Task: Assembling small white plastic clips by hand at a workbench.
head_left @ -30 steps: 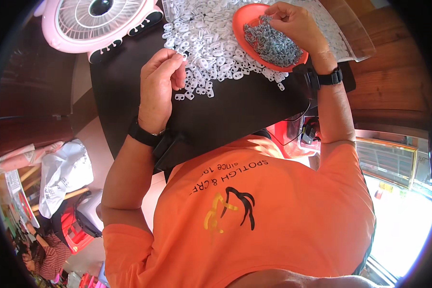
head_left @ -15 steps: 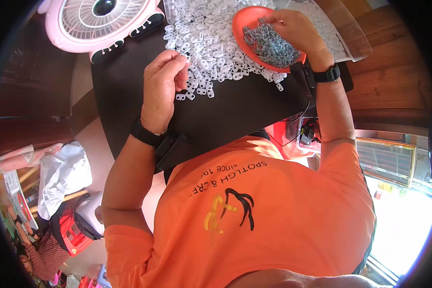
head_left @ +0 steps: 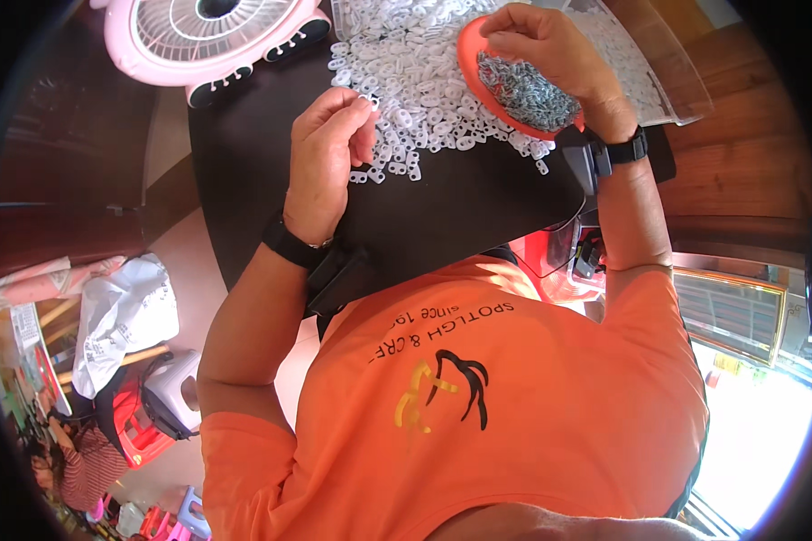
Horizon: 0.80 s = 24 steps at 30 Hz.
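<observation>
Both hands have hardly moved since a second ago; the left hand (head_left: 329, 153) has shifted a tiny bit at the pile's edge. Its fingers (head_left: 363, 117) are curled together, tips pinched, but what they pinch is too small to tell. This hand sits at 7 o'clock from the pile of small white plastic pieces (head_left: 406, 72) on the black tabletop (head_left: 460, 194).

At 3 o'clock from the pile is an orange dish (head_left: 478, 77) full of small shiny metal bits (head_left: 528, 90). The dish rests tilted on the white pieces. The right hand (head_left: 550, 50) lies over the dish's far side, fingers bent down at its rim, touching it. Each wrist has a black watch. A pink fan (head_left: 216, 36) stands at 10 o'clock from the left hand.
</observation>
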Motion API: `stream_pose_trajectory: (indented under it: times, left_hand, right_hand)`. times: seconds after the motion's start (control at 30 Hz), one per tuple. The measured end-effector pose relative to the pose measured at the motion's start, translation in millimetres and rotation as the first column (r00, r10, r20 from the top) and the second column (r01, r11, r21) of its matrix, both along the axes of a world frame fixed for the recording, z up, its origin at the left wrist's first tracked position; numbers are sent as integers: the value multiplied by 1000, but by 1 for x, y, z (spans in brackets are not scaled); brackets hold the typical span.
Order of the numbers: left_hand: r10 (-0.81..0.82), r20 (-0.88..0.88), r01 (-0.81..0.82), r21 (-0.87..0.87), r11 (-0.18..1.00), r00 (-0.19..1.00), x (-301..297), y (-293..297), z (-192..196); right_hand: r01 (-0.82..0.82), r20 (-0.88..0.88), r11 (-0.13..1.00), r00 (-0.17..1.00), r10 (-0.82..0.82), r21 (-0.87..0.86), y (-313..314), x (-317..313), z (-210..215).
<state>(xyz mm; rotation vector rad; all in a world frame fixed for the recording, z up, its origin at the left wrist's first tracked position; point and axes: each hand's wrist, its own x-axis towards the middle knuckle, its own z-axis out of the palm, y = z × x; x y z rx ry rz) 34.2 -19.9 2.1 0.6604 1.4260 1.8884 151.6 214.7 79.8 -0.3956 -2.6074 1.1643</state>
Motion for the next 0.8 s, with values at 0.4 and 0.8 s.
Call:
stream_pose_trajectory:
  times: [0.4, 0.8]
  left_hand:
    - [-3, -184, -1, -25, 1000, 983, 3, -2, 2]
    - [-10, -215, -3, -61, 998, 977, 6, -2, 1]
  right_hand:
    - [-214, -162, 851, 975, 154, -479, -63, -34, -51]
    - [-323, -168, 812, 947, 276, -486, -68, -34, -60]
